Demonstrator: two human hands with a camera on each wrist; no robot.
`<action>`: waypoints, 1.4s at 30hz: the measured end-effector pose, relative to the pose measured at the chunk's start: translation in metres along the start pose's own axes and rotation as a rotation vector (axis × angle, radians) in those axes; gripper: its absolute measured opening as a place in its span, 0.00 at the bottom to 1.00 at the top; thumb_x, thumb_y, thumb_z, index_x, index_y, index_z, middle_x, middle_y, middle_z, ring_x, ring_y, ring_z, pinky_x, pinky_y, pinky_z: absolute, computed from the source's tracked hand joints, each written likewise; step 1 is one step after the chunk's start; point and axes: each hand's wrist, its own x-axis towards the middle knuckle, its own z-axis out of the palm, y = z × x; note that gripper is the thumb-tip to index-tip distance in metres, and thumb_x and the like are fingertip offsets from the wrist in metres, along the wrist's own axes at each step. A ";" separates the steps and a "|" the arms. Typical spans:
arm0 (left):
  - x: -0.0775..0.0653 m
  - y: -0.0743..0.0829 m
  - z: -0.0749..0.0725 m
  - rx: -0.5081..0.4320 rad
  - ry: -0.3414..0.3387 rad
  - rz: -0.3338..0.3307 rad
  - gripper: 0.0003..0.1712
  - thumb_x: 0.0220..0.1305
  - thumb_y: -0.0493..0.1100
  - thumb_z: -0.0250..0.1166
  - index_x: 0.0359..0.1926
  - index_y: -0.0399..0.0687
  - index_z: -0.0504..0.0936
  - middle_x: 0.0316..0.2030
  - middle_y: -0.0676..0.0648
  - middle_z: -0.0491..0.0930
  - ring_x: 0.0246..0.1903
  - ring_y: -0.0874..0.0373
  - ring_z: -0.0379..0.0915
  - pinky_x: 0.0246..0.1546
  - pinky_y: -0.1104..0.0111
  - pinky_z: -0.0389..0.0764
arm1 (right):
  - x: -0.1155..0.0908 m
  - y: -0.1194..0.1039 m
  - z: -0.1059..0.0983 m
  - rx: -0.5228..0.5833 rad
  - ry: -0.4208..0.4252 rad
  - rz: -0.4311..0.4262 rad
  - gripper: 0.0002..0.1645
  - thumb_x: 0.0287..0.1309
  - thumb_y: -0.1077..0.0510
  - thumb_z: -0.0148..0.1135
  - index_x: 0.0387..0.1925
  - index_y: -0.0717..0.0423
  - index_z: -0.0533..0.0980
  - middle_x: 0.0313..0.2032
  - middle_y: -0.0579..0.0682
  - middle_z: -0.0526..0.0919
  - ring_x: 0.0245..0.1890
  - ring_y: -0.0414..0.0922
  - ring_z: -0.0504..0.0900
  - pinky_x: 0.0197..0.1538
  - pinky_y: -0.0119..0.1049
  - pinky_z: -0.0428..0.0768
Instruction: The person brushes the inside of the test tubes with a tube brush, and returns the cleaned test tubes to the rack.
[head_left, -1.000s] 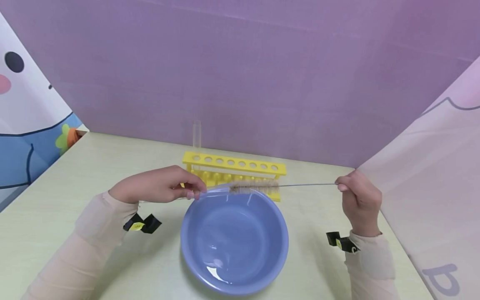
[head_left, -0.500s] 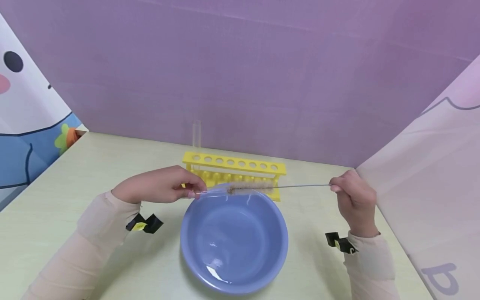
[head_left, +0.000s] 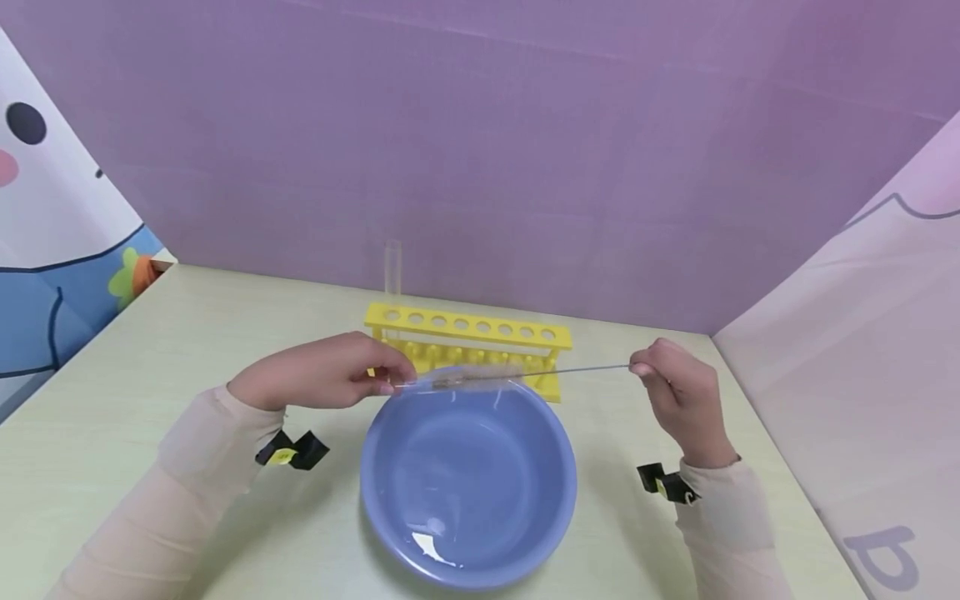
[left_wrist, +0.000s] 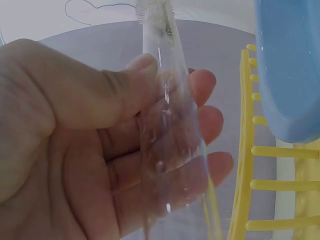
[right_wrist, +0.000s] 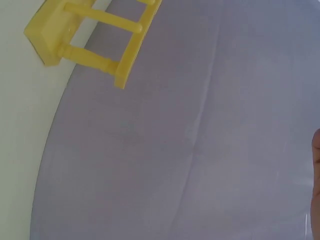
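Note:
My left hand [head_left: 337, 369] holds a clear glass test tube [left_wrist: 170, 120] between thumb and fingers, lying nearly level over the far rim of the blue basin [head_left: 468, 492]. Water droplets cling to the glass in the left wrist view. From the right, my right hand [head_left: 681, 398] pinches the end of the thin wire handle of a test tube brush [head_left: 480, 375]. Its pale bristles lie within the tube, the tip a short way from my left fingers. Only a sliver of the right hand shows at the edge of the right wrist view.
Behind the basin stands a yellow test tube rack [head_left: 480, 327] with a row of holes and pegs. Another clear test tube [head_left: 393, 271] stands upright in its leftmost hole. A purple backdrop [head_left: 480, 150] rises along the table's back edge.
My right hand has moved left, pushing the brush deeper into the test tube. The left hand has stayed nearly still, and basin and rack have not moved.

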 end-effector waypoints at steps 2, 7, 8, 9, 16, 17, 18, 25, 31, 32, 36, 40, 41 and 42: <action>0.000 0.000 0.001 0.013 0.007 -0.011 0.10 0.63 0.33 0.60 0.43 0.46 0.82 0.33 0.54 0.81 0.31 0.66 0.73 0.36 0.71 0.78 | -0.001 -0.001 0.001 0.004 -0.028 0.022 0.24 0.65 0.48 0.50 0.21 0.62 0.75 0.16 0.45 0.64 0.21 0.32 0.58 0.27 0.25 0.60; -0.001 0.000 0.004 0.060 0.039 -0.032 0.12 0.61 0.31 0.60 0.44 0.46 0.82 0.34 0.53 0.82 0.33 0.66 0.74 0.38 0.70 0.79 | -0.003 -0.006 0.004 0.039 -0.106 0.124 0.23 0.66 0.48 0.49 0.22 0.60 0.75 0.17 0.45 0.67 0.20 0.30 0.60 0.27 0.25 0.63; -0.001 0.000 0.004 0.070 0.047 -0.033 0.12 0.61 0.31 0.61 0.44 0.46 0.82 0.35 0.53 0.82 0.33 0.66 0.74 0.39 0.70 0.79 | -0.004 -0.008 0.004 0.051 -0.118 0.154 0.23 0.66 0.48 0.50 0.23 0.60 0.75 0.17 0.44 0.68 0.20 0.31 0.61 0.27 0.25 0.63; 0.000 0.001 0.005 0.074 0.053 -0.035 0.12 0.60 0.30 0.61 0.44 0.45 0.82 0.35 0.53 0.82 0.33 0.66 0.74 0.38 0.70 0.79 | -0.004 -0.009 0.005 0.063 -0.126 0.182 0.21 0.66 0.49 0.51 0.23 0.59 0.75 0.17 0.44 0.67 0.19 0.31 0.61 0.26 0.25 0.63; 0.002 0.003 0.010 0.148 0.116 -0.031 0.12 0.57 0.28 0.61 0.40 0.47 0.81 0.30 0.56 0.78 0.29 0.65 0.70 0.34 0.72 0.77 | -0.004 -0.018 0.009 0.098 -0.161 0.319 0.12 0.61 0.68 0.56 0.22 0.57 0.73 0.14 0.43 0.64 0.15 0.32 0.60 0.22 0.26 0.62; 0.002 0.004 0.011 0.155 0.122 -0.028 0.12 0.57 0.28 0.61 0.40 0.47 0.81 0.30 0.56 0.78 0.29 0.65 0.70 0.34 0.72 0.77 | -0.003 -0.020 0.009 0.107 -0.165 0.337 0.13 0.60 0.71 0.55 0.22 0.57 0.73 0.13 0.43 0.63 0.15 0.32 0.60 0.21 0.27 0.62; 0.003 0.004 0.011 0.165 0.126 -0.027 0.13 0.57 0.28 0.62 0.40 0.46 0.81 0.31 0.56 0.78 0.30 0.65 0.70 0.34 0.71 0.77 | -0.002 -0.022 0.009 0.119 -0.171 0.354 0.14 0.59 0.73 0.55 0.22 0.57 0.73 0.13 0.43 0.63 0.14 0.32 0.60 0.20 0.27 0.61; 0.002 0.011 0.015 0.231 0.179 -0.006 0.14 0.56 0.28 0.61 0.40 0.47 0.82 0.33 0.55 0.80 0.30 0.65 0.71 0.35 0.70 0.78 | 0.005 -0.035 0.010 0.191 -0.230 0.481 0.17 0.60 0.75 0.51 0.21 0.54 0.73 0.11 0.44 0.62 0.12 0.35 0.59 0.17 0.30 0.60; 0.004 0.018 0.019 0.265 0.228 -0.051 0.15 0.54 0.29 0.64 0.42 0.46 0.82 0.33 0.55 0.81 0.29 0.65 0.70 0.34 0.71 0.77 | 0.011 -0.045 0.011 0.239 -0.224 0.631 0.18 0.65 0.69 0.49 0.19 0.55 0.72 0.09 0.45 0.63 0.12 0.40 0.62 0.17 0.34 0.61; 0.004 0.018 0.020 0.272 0.235 -0.055 0.15 0.53 0.28 0.64 0.42 0.46 0.82 0.33 0.55 0.81 0.29 0.65 0.70 0.33 0.71 0.77 | 0.012 -0.046 0.011 0.247 -0.227 0.656 0.18 0.66 0.68 0.49 0.19 0.55 0.72 0.09 0.45 0.63 0.12 0.41 0.62 0.17 0.34 0.61; 0.006 0.020 0.023 0.291 0.255 -0.065 0.15 0.52 0.29 0.66 0.42 0.44 0.82 0.33 0.54 0.80 0.29 0.64 0.71 0.34 0.69 0.77 | 0.013 -0.049 0.013 0.271 -0.242 0.751 0.19 0.68 0.64 0.49 0.19 0.56 0.72 0.08 0.45 0.63 0.11 0.42 0.63 0.16 0.35 0.60; 0.007 0.022 0.027 0.320 0.281 -0.073 0.13 0.53 0.32 0.68 0.42 0.44 0.82 0.31 0.55 0.79 0.30 0.63 0.72 0.35 0.68 0.78 | 0.013 -0.049 0.016 0.280 -0.265 0.836 0.19 0.68 0.60 0.49 0.19 0.59 0.72 0.08 0.46 0.64 0.11 0.40 0.64 0.17 0.34 0.63; 0.007 0.022 0.028 0.332 0.291 -0.068 0.13 0.53 0.32 0.68 0.42 0.44 0.82 0.31 0.55 0.79 0.30 0.63 0.71 0.35 0.68 0.78 | 0.012 -0.049 0.017 0.281 -0.271 0.851 0.20 0.68 0.59 0.49 0.19 0.59 0.72 0.08 0.46 0.64 0.12 0.40 0.65 0.18 0.34 0.65; 0.008 0.022 0.029 0.342 0.299 -0.066 0.13 0.53 0.33 0.68 0.41 0.44 0.82 0.31 0.55 0.78 0.29 0.63 0.71 0.35 0.68 0.78 | 0.012 -0.049 0.018 0.280 -0.277 0.865 0.20 0.69 0.59 0.50 0.20 0.60 0.72 0.08 0.46 0.64 0.12 0.41 0.65 0.19 0.33 0.65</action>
